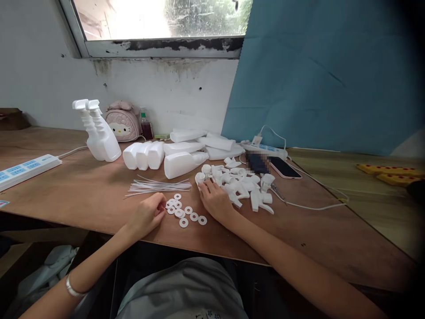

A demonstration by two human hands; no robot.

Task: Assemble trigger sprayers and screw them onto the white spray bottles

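Flat white ring washers (181,216) lie on the brown wooden counter (99,195). Left of the washers, the left hand's (148,213) grip is curled; right of them, the right hand (216,203) touches jumbled white plastic trigger heads (243,190); I cannot tell whether either holds anything. Behind the washers lie thin white tubes (156,187), then white plastic bottles (181,165); a small label (3,203) far left is unreadable.

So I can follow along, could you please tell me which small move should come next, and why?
Probably the right hand should pick up one spray head, since it is at the left edge of their pile, with the left hand beside the white rings.
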